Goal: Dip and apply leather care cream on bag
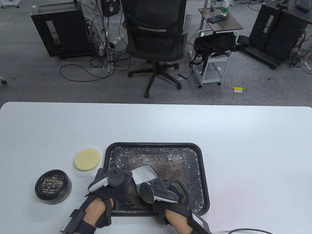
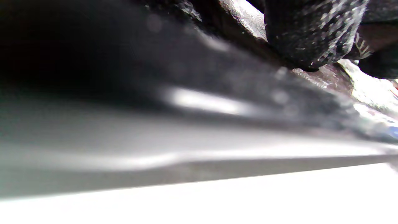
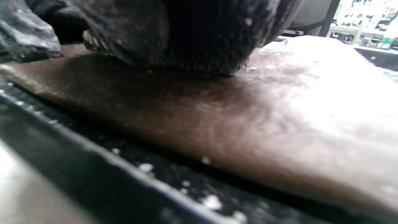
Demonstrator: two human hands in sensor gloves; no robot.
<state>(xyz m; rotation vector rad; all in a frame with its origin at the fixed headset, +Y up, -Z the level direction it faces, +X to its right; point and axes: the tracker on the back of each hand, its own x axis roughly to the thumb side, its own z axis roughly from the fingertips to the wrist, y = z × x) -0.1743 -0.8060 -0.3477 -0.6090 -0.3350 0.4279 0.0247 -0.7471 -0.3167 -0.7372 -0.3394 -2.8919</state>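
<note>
**Both hands on the bag, cream not yet opened**

The brown bag [image 1: 158, 168] lies in the tray [image 1: 204, 170]. Both hands, left [image 1: 114, 181] and right [image 1: 160, 191], rest on it; finger state unclear. Left of the tray sit sponge [image 1: 87, 159] and lidded tin [image 1: 53, 186]. Opening the tin likely comes next.

White table with three things resting on it

The smooth white rounded-corner table [image 1: 219, 136] carried a black rectangular plastic tray [image 1: 204, 175], flecked with whitish residue, near its front edge. Just left of the tray lay a pale yellow round foam pad [image 1: 87, 159], and further left a black round lidded tin [image 1: 53, 186].
</note>
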